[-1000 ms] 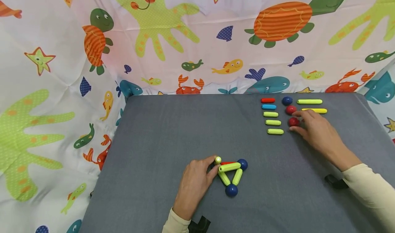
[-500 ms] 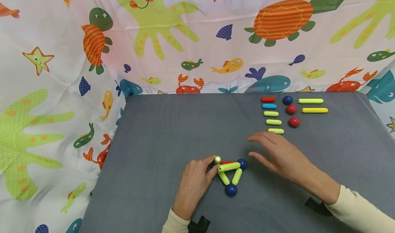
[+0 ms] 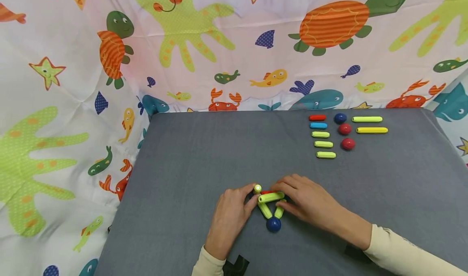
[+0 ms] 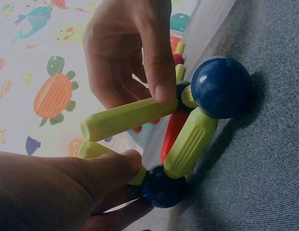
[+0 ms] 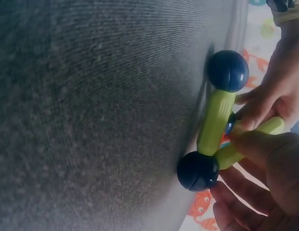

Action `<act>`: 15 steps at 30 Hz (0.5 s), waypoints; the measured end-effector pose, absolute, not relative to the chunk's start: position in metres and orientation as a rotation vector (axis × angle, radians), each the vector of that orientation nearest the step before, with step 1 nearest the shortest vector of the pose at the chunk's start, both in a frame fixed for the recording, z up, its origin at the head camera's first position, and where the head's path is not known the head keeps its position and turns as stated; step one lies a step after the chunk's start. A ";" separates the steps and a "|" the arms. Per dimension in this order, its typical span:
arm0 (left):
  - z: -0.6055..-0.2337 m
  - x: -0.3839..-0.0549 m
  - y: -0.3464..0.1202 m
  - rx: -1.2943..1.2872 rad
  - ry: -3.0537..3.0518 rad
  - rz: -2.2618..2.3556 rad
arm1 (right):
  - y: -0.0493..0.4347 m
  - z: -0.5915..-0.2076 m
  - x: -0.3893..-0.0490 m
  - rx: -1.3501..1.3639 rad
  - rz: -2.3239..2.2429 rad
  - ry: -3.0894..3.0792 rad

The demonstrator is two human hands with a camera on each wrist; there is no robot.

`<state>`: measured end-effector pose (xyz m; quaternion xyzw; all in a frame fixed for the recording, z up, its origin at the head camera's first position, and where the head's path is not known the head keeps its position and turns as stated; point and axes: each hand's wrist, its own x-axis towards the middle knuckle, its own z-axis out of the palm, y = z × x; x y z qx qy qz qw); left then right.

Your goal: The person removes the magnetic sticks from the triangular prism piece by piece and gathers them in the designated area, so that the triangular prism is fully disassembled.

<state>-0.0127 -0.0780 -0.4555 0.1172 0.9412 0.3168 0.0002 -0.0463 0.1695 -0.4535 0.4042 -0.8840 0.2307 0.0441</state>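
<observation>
A triangle of short yellow-green magnetic sticks, a red stick and blue balls lies on the grey table. Its near blue ball shows fully; the left corner ball is behind my left fingers in the head view. With thumb and fingers my left hand pinches an upward-leaning yellow-green stick on that left ball. My right hand pinches another raised yellow-green stick close to its lower end, at the right corner ball. The two raised sticks' upper ends come close together.
At the table's back right, short sticks form a column: a red stick, a blue stick and several yellow-green ones. Beside them are a blue ball, two red balls and two long yellowish sticks. A printed curtain hangs behind.
My right hand has come from the red balls at the back right, leftward and nearer, to the triangle's right corner, where it now grips a stick. My left hand has stayed in place.
</observation>
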 end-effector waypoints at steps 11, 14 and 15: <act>-0.456 -0.013 -0.078 0.364 2.936 1.034 | 0.169 -0.457 -0.047 1.182 0.784 -2.701; -0.457 -0.013 -0.079 0.372 2.941 1.047 | 0.171 -0.457 -0.046 1.154 0.842 -2.713; -0.457 -0.013 -0.079 0.375 2.944 1.048 | 0.172 -0.457 -0.046 1.143 0.856 -2.717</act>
